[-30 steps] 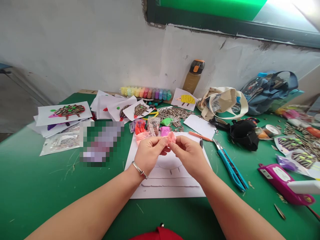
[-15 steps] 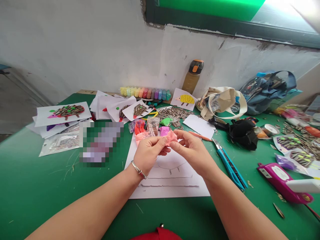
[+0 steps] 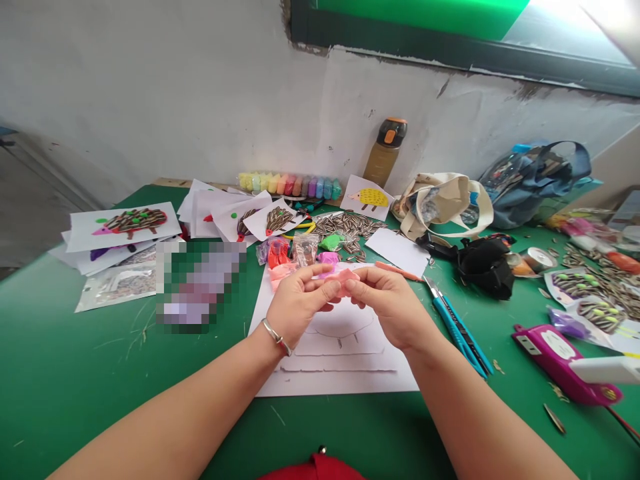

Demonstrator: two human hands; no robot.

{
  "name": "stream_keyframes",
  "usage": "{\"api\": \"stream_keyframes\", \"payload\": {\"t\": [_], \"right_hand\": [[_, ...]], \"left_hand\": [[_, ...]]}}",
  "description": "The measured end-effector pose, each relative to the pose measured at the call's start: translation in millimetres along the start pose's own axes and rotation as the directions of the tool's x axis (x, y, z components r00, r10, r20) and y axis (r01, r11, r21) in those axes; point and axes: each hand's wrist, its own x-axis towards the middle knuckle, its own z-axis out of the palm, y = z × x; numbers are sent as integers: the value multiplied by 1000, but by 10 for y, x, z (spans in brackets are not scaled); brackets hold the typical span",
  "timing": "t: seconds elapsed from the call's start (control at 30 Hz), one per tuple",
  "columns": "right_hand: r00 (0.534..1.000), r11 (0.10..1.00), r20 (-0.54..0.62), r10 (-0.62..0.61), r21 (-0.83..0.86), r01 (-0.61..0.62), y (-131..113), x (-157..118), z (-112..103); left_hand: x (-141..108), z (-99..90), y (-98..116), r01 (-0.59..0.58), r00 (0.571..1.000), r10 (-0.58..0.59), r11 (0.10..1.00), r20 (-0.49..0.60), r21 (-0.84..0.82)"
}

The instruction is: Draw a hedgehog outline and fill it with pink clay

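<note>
A soft lump of pink modelling clay (image 3: 346, 280) is pinched between my left hand (image 3: 300, 303) and my right hand (image 3: 383, 297), thumbs on top. Both hands hover over white paper (image 3: 340, 383), which bears a pencil outline (image 3: 345, 331) of a rounded body with short legs. Just beyond my fingers lie small packets of clay: a red one (image 3: 279, 253), a brown one (image 3: 306, 250), a green one (image 3: 331, 242) and a magenta one (image 3: 327, 259). A paler pink packet (image 3: 281, 272) sits near my left fingertips.
Right of the paper are a blue utility knife (image 3: 455, 327), an orange stick (image 3: 399, 271) and a magenta glue-gun-like tool (image 3: 560, 363). Sunflower seeds (image 3: 353, 227) lie behind the packets. Seed-covered hedgehog pictures (image 3: 133, 223) are at left; a bottle (image 3: 385, 153) stands by the wall.
My right hand has closed in on the pink clay, its thumb now pressing beside the left thumb. Less of the clay shows between the fingers. The objects on the table stay in place.
</note>
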Motion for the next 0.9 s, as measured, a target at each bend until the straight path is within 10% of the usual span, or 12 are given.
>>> {"api": "stream_keyframes", "payload": {"t": [0.9], "right_hand": [[999,998,31,-23,55,22,24,-6,9]], "left_hand": [[12,-38,2,-90,989,71,984,129,156]]}}
